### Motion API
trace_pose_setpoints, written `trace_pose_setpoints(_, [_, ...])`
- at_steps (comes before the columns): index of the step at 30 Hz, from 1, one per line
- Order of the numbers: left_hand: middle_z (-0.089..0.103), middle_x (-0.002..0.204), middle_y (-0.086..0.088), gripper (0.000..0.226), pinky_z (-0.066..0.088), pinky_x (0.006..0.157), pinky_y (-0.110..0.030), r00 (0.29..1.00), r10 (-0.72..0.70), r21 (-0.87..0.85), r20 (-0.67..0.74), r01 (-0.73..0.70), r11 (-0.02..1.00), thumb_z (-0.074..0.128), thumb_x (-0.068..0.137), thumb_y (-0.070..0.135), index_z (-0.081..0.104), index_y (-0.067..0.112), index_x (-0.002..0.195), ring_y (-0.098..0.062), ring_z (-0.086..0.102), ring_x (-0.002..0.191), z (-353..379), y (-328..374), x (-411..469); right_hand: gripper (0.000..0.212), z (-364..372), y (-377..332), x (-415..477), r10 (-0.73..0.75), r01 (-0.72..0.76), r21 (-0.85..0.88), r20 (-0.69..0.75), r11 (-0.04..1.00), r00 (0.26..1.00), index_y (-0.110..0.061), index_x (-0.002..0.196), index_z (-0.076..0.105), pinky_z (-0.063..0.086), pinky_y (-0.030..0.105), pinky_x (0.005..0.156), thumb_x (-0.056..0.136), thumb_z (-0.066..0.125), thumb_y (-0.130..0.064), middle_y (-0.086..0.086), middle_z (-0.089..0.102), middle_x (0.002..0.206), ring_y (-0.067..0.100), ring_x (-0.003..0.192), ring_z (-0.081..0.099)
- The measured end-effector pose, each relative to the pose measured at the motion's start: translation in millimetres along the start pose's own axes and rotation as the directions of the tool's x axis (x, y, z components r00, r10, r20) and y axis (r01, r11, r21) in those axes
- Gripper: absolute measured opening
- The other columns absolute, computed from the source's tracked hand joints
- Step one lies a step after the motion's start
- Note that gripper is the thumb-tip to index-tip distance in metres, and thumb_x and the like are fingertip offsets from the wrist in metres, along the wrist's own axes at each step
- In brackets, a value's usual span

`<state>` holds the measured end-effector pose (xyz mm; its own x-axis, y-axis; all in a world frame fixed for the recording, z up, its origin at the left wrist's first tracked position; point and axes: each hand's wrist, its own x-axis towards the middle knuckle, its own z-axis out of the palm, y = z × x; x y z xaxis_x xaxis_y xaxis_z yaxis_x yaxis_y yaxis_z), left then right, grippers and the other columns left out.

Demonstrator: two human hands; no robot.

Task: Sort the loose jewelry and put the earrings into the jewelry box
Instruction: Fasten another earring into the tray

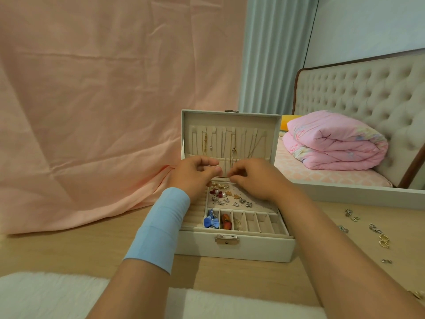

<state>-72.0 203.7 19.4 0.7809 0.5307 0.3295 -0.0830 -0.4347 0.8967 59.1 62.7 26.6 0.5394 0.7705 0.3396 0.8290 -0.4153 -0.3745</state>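
Note:
An open white jewelry box (234, 247) stands on the wooden table, its lid upright with thin chains hanging inside. Its perforated panel (259, 207) carries several stud earrings: pearl, red, amber and silver. Front compartments hold blue bow earrings (211, 222) and orange pieces (226, 221). Both hands hover over the panel's far edge. My left hand (195, 173), with a blue wrist wrap, has its fingers curled, thumb meeting fingertips. My right hand (253, 178) pinches something small at its fingertips; the item is too small to identify.
Loose jewelry (377, 229), silver pieces and gold hoops, lies scattered on the table at the right. A mirror (345, 189) behind reflects a bed and pink quilt. Pink cloth drapes at the left. A white furry mat (46, 295) lies along the near edge.

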Motion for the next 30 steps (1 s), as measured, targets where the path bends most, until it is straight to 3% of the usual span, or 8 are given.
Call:
trace_pose_setpoints(3, [0.075,0.08,0.015,0.007,0.05,0.06,-0.015,1.0,-0.005,-0.067,-0.006,0.005,0.998,0.072,0.088,0.028,0.073,0.032,0.093,-0.001,0.061,0.059,0,2,0,0.019,-12,-5,1,-0.013,0.03,0.287,-0.062,0.957,0.998,-0.034,0.106,0.075,0.047,0.01,0.072,0.091,0.074,-0.022,-0.016,0.073,0.092,-0.004,0.084,0.065])
trace_pose_setpoints(6, [0.073,0.079,0.018,0.008,0.043,0.048,-0.007,0.999,-0.029,-0.125,-0.028,0.025,0.992,0.074,0.087,0.031,0.074,0.039,0.089,0.003,0.06,0.056,-1,5,-1,0.026,-21,-14,-1,-0.056,0.076,0.469,-0.057,0.88,0.997,-0.036,0.103,0.076,0.05,0.011,0.058,0.084,0.082,-0.019,-0.012,0.076,0.089,-0.006,0.064,0.065])
trace_pose_setpoints(12, [0.071,0.067,0.012,0.003,0.042,0.046,-0.008,0.999,-0.046,-0.164,-0.021,0.042,0.986,0.077,0.082,0.029,0.074,0.028,0.083,0.0,0.06,0.052,1,11,-1,0.022,-22,-15,-4,-0.079,0.121,0.55,-0.098,0.827,0.992,-0.022,0.105,0.08,0.051,0.018,0.054,0.084,0.082,-0.016,-0.004,0.077,0.087,0.006,0.049,0.056])
trace_pose_setpoints(19, [0.074,0.081,0.019,0.006,0.046,0.052,-0.011,0.999,-0.044,-0.13,0.029,0.047,0.99,0.07,0.088,0.037,0.076,0.035,0.087,0.005,0.061,0.058,4,14,-3,0.013,-23,-10,-5,-0.048,0.113,0.576,-0.127,0.81,0.991,-0.023,0.097,0.082,0.05,0.018,0.054,0.084,0.082,-0.021,-0.004,0.078,0.082,0.005,0.049,0.054])
trace_pose_setpoints(23, [0.074,0.092,0.02,0.015,0.049,0.076,-0.025,0.999,0.014,0.018,0.047,-0.015,1.0,0.059,0.095,0.037,0.074,0.038,0.092,0.002,0.065,0.084,7,12,-1,0.009,-21,-4,-5,0.019,0.079,0.54,-0.173,0.838,0.985,-0.024,0.092,0.082,0.046,0.011,0.054,0.086,0.08,-0.017,-0.012,0.076,0.075,-0.001,0.05,0.058])
trace_pose_setpoints(25, [0.072,0.109,0.017,0.019,0.047,0.096,-0.03,0.998,0.044,0.212,0.054,-0.055,0.976,0.056,0.096,0.031,0.072,0.04,0.098,-0.003,0.06,0.107,8,6,0,0.013,-17,1,-4,0.055,0.035,0.46,-0.18,0.887,0.982,-0.032,0.086,0.08,0.047,0.008,0.06,0.084,0.082,-0.019,-0.022,0.073,0.074,-0.008,0.066,0.065])
trace_pose_setpoints(28, [0.061,0.13,0.009,0.029,0.036,0.11,-0.041,0.993,0.035,0.518,0.112,-0.088,0.851,0.049,0.093,0.028,0.07,0.046,0.102,-0.015,0.042,0.13,7,-3,1,0.011,-9,6,-4,0.085,-0.048,0.267,-0.129,0.962,0.988,-0.034,0.083,0.079,0.055,0.022,0.078,0.082,0.083,-0.023,-0.022,0.072,0.079,-0.004,0.081,0.067])
trace_pose_setpoints(30, [0.056,0.135,0.009,0.034,0.031,0.11,-0.042,0.986,0.013,0.602,0.166,-0.112,0.791,0.044,0.091,0.031,0.069,0.048,0.106,-0.017,0.034,0.131,6,-5,2,0.007,-4,6,-5,0.088,-0.07,0.169,-0.099,0.983,0.991,-0.032,0.083,0.08,0.057,0.031,0.083,0.082,0.082,-0.025,-0.02,0.072,0.082,-0.002,0.083,0.066])
